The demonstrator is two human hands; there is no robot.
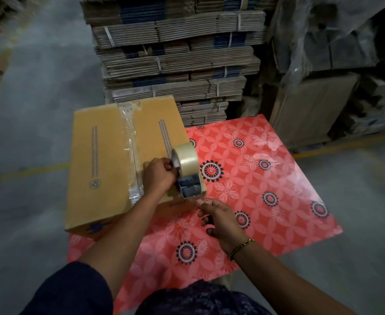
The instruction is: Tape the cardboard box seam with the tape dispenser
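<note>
Holding the tape dispenser (pixel 187 171) in our left hand (pixel 158 176), we are pinching the loose tape end with our right hand (pixel 221 220) beside the cardboard box (pixel 109 160) at the surface's (pixel 266 201) left edge; it may be folding onto itself.

table (pixel 277 201) open rightward, cardboard stacks (pixel 175 60) behind

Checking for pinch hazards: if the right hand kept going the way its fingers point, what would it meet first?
Probably the tape dispenser's lower end: the right hand points up-left at it, fingers nearly touching. Depth is unclear.
</note>
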